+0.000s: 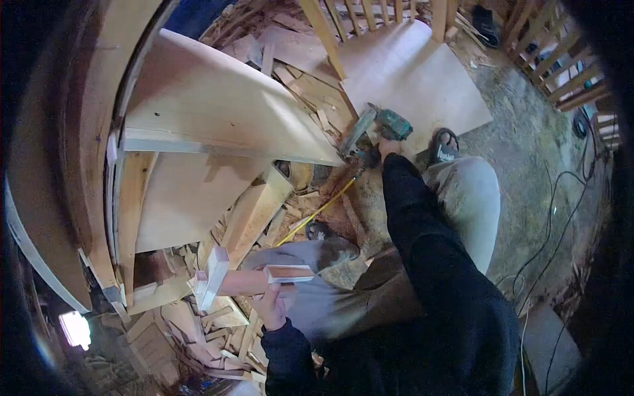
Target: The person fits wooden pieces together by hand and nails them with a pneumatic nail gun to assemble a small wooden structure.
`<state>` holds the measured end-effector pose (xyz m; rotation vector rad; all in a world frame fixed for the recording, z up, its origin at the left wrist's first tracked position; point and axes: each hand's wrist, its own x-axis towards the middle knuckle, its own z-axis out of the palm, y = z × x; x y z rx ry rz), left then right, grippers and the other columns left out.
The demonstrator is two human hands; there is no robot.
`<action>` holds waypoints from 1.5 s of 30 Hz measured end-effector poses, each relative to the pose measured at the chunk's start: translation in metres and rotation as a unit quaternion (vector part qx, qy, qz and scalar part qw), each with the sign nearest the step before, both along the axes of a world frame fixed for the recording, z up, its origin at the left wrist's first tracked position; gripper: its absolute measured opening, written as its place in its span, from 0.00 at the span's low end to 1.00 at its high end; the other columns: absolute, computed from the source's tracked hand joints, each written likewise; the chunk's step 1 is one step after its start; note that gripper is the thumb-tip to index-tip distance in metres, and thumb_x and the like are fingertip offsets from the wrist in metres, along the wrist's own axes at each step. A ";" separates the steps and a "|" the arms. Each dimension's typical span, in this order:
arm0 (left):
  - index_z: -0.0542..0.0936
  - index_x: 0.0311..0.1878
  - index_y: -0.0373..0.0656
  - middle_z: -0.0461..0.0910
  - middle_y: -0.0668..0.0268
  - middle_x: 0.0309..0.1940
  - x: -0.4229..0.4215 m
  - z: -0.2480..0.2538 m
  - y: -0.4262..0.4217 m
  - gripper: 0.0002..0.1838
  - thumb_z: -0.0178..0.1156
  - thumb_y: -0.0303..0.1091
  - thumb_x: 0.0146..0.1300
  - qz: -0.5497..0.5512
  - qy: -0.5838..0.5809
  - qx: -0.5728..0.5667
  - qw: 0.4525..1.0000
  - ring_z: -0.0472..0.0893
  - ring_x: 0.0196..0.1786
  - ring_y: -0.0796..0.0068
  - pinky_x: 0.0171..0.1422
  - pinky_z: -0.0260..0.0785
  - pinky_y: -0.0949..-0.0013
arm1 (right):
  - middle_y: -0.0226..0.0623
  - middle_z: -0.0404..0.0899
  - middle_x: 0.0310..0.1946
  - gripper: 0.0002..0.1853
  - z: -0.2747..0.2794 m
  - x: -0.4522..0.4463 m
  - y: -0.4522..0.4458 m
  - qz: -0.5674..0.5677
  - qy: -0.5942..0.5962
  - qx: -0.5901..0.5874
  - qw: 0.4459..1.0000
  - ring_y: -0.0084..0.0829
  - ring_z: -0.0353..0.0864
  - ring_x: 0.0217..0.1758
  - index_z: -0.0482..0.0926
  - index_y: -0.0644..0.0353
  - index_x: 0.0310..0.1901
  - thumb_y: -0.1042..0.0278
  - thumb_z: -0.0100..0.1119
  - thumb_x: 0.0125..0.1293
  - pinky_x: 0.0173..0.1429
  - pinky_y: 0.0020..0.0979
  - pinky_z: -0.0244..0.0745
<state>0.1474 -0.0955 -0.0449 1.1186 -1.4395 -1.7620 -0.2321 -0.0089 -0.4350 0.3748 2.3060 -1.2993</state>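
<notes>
While my left hand grasps the small wooden piece above the scrap wood beside my leg, my right hand is wrapped around the green nail gun, by the edge of the pale board near my sandalled foot.

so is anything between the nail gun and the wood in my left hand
In this view, the yellow hose and your left leg lie between the nail gun and the wood; whether they actually block it is unclear.
</notes>
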 end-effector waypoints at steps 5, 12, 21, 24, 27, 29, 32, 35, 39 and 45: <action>0.66 0.57 0.38 0.73 0.61 0.50 -0.003 0.017 0.010 0.33 0.67 0.28 0.46 0.019 0.013 -0.083 0.996 0.75 0.52 0.67 0.59 0.67 0.63 | 0.37 0.76 0.32 0.13 0.036 -0.002 -0.020 -0.255 -0.045 -0.276 0.926 0.35 0.74 0.33 0.75 0.67 0.37 0.69 0.59 0.50 0.41 0.36 0.70; 0.69 0.55 0.38 0.75 0.61 0.47 0.020 0.041 -0.021 0.27 0.64 0.29 0.50 -0.005 0.102 -0.057 0.993 0.78 0.47 0.69 0.52 0.72 0.67 | 0.29 0.74 0.24 0.03 0.232 0.015 0.026 -0.285 0.003 -0.502 0.816 0.27 0.72 0.24 0.73 0.59 0.28 0.72 0.56 0.55 0.31 0.35 0.70; 0.75 0.49 0.39 0.80 0.66 0.39 -0.015 0.066 -0.094 0.23 0.67 0.22 0.45 -0.010 0.192 -0.133 0.972 0.79 0.41 0.77 0.50 0.71 0.70 | 0.31 0.72 0.30 0.11 0.392 0.054 0.070 0.213 0.086 -0.594 0.771 0.27 0.72 0.31 0.72 0.64 0.40 0.69 0.57 0.56 0.41 0.29 0.70; 0.74 0.50 0.38 0.80 0.66 0.41 -0.021 0.063 -0.090 0.26 0.68 0.22 0.43 -0.080 0.196 -0.089 0.973 0.79 0.44 0.77 0.54 0.70 0.71 | 0.35 0.79 0.32 0.11 0.418 0.096 0.085 0.299 0.109 -0.443 0.839 0.30 0.77 0.39 0.77 0.67 0.37 0.71 0.59 0.54 0.48 0.32 0.71; 0.74 0.51 0.36 0.80 0.65 0.41 -0.018 0.052 -0.093 0.27 0.68 0.23 0.43 -0.118 0.176 -0.128 0.969 0.79 0.45 0.75 0.53 0.71 0.69 | 0.31 0.81 0.33 0.06 0.427 0.127 0.066 0.404 0.064 -0.415 0.813 0.26 0.78 0.38 0.79 0.65 0.33 0.77 0.58 0.52 0.47 0.28 0.71; 0.74 0.50 0.36 0.80 0.65 0.41 -0.011 0.033 -0.094 0.27 0.68 0.23 0.43 -0.116 0.186 -0.100 0.971 0.79 0.45 0.74 0.53 0.71 0.68 | 0.31 0.75 0.25 0.04 0.449 0.152 0.057 0.418 0.059 -0.358 0.833 0.26 0.73 0.30 0.76 0.65 0.26 0.75 0.57 0.46 0.39 0.26 0.67; 0.74 0.50 0.37 0.79 0.63 0.42 -0.011 0.030 -0.093 0.27 0.68 0.23 0.42 -0.119 0.195 -0.068 0.971 0.79 0.45 0.72 0.53 0.72 0.67 | 0.30 0.76 0.25 0.05 0.437 0.154 0.056 0.449 0.093 -0.350 0.817 0.26 0.74 0.31 0.77 0.63 0.27 0.75 0.58 0.46 0.39 0.27 0.68; 0.74 0.50 0.36 0.79 0.62 0.43 -0.010 0.026 -0.098 0.29 0.70 0.24 0.40 -0.137 0.170 -0.057 0.974 0.79 0.45 0.71 0.53 0.72 0.66 | 0.31 0.77 0.27 0.05 0.423 0.147 0.057 0.488 0.124 -0.332 0.798 0.26 0.74 0.31 0.77 0.63 0.28 0.75 0.58 0.46 0.40 0.27 0.68; 0.74 0.49 0.37 0.79 0.62 0.43 -0.017 0.032 -0.102 0.30 0.71 0.26 0.37 -0.165 0.154 -0.078 0.971 0.79 0.46 0.71 0.53 0.71 0.66 | 0.37 0.79 0.48 0.22 0.422 0.138 0.062 0.571 0.144 -0.257 0.766 0.31 0.77 0.50 0.77 0.63 0.49 0.74 0.68 0.49 0.55 0.32 0.71; 0.75 0.47 0.38 0.79 0.62 0.42 -0.023 0.040 -0.098 0.29 0.72 0.28 0.35 -0.203 0.140 -0.108 0.963 0.79 0.45 0.70 0.53 0.71 0.67 | 0.31 0.79 0.36 0.14 0.419 0.146 0.068 0.499 0.113 -0.313 0.800 0.28 0.76 0.39 0.78 0.61 0.41 0.78 0.60 0.49 0.49 0.31 0.70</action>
